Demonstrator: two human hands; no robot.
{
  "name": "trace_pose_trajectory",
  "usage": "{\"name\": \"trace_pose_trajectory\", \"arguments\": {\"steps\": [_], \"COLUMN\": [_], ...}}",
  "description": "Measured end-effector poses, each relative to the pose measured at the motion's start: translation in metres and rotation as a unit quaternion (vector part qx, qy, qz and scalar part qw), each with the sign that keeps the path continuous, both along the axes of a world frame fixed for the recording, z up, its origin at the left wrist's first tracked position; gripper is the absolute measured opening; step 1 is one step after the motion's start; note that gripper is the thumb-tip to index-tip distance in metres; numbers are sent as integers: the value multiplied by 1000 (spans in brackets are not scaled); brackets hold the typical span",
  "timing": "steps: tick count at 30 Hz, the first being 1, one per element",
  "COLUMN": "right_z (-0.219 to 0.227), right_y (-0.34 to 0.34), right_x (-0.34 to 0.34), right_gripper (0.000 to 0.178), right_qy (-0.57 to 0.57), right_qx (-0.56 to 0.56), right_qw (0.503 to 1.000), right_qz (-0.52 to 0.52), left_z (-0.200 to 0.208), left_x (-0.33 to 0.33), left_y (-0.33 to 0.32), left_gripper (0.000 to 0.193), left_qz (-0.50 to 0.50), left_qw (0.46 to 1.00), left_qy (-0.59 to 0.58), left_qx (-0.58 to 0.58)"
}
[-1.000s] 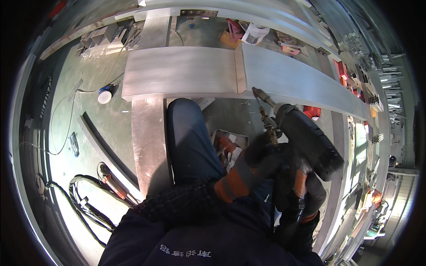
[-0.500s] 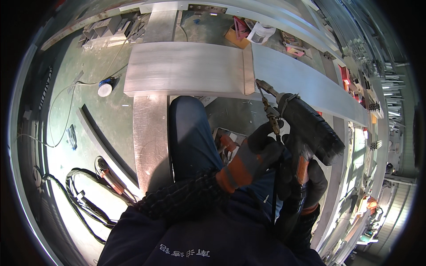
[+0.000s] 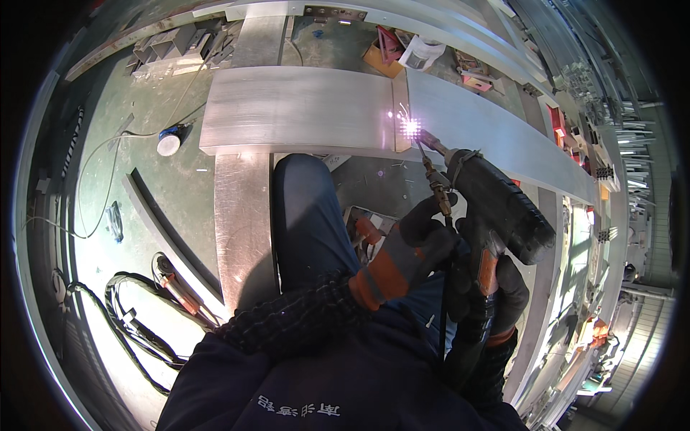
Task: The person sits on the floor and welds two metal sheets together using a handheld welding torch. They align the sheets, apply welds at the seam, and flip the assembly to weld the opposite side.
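Observation:
My gloved right hand (image 3: 509, 291) is wrapped round the handle of a black handheld welding gun (image 3: 499, 205). Its nozzle points up and left at the joint (image 3: 402, 108) between two silver metal beams, where a bright pinkish-white spark (image 3: 410, 128) glows. My left hand (image 3: 417, 251), in a grey and orange glove, is closed round the lower part of a thin brass wire-feed tube (image 3: 437, 183) running beside the nozzle. The left beam (image 3: 302, 108) and the right beam (image 3: 481, 126) meet end to end. My left fingertips are partly hidden behind the gun.
Under the left beam runs a crosswise metal bar (image 3: 244, 215), next to my knee (image 3: 305, 187). An angle grinder (image 3: 176, 287) and black cables (image 3: 136, 330) lie at lower left. A long metal strip (image 3: 169, 241) rests on the floor. Boxes (image 3: 384, 57) stand beyond the beams.
A bright spark with small flying sparks has appeared at the gun's tip on the joint. The gun and both hands have shifted only slightly.

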State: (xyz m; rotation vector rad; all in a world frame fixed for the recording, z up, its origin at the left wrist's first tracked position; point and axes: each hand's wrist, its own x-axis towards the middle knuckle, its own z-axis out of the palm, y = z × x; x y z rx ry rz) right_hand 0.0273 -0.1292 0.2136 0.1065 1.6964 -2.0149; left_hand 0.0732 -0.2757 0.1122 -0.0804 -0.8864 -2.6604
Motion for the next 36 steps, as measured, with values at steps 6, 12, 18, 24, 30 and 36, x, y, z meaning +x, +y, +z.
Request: {"name": "trace_pose_trajectory", "arguments": {"steps": [6, 12, 18, 24, 30, 36], "right_z": [15, 12, 14, -2, -3, 11], "right_y": [-5, 5, 9, 25, 31, 29], "right_x": [6, 8, 11, 10, 14, 15], "right_gripper": [63, 60, 62, 66, 64, 65], "right_qy": [-17, 0, -56, -17, 11, -63], "right_qx": [4, -2, -54, -24, -8, -80], "right_qw": [999, 998, 994, 998, 998, 992], "right_qz": [43, 69, 74, 51, 66, 81], "left_z": [2, 4, 2, 3, 7, 8], "left_x": [3, 7, 10, 14, 16, 22], "left_y": [1, 2, 6, 10, 13, 13], "left_gripper": [52, 51, 50, 58, 58, 55], "left_qz": [22, 37, 34, -9, 7, -12], "left_qw": [997, 993, 991, 999, 999, 989], "left_qy": [-35, -48, -69, -51, -48, -94], "left_qx": [-64, -102, -111, -3, -10, -112]}}
